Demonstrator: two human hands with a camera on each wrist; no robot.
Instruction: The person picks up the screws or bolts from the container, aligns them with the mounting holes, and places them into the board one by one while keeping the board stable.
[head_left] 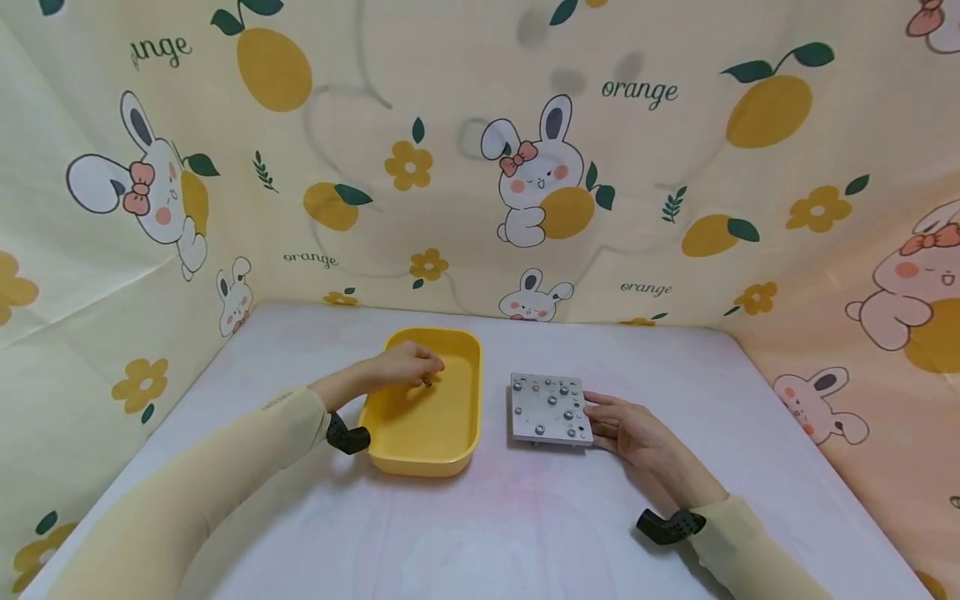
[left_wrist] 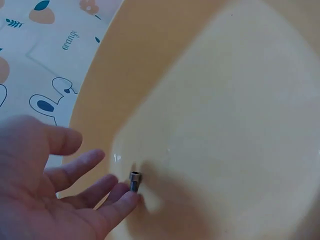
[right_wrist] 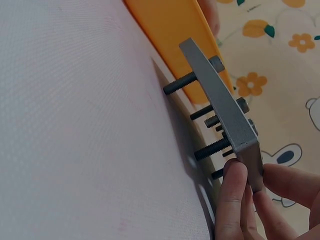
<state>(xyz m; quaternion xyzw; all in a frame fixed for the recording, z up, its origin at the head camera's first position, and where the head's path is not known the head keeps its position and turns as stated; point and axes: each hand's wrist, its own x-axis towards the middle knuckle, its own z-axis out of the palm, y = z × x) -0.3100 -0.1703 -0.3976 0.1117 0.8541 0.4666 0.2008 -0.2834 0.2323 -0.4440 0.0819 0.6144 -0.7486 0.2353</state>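
My left hand (head_left: 408, 365) is over the yellow tray (head_left: 480, 400), its fingers spread apart in the left wrist view. A small dark socket-head screw (left_wrist: 135, 181) stands head up at one fingertip; whether it touches the finger or hangs free of it I cannot tell. My right hand (head_left: 626, 425) grips the right edge of a square grey metal plate (head_left: 534, 408) between thumb and fingers. Several socket-head screws (right_wrist: 182, 82) pass through the plate, their threaded shanks sticking out underneath. In the right wrist view the plate is tilted on edge, apart from the white surface in places.
The tray stands left of the plate on a white table (head_left: 480, 533). A printed cloth (head_left: 450, 167) with rabbits and oranges hangs behind and at both sides. Black wrist bands (head_left: 348, 435) sit on both sleeves.
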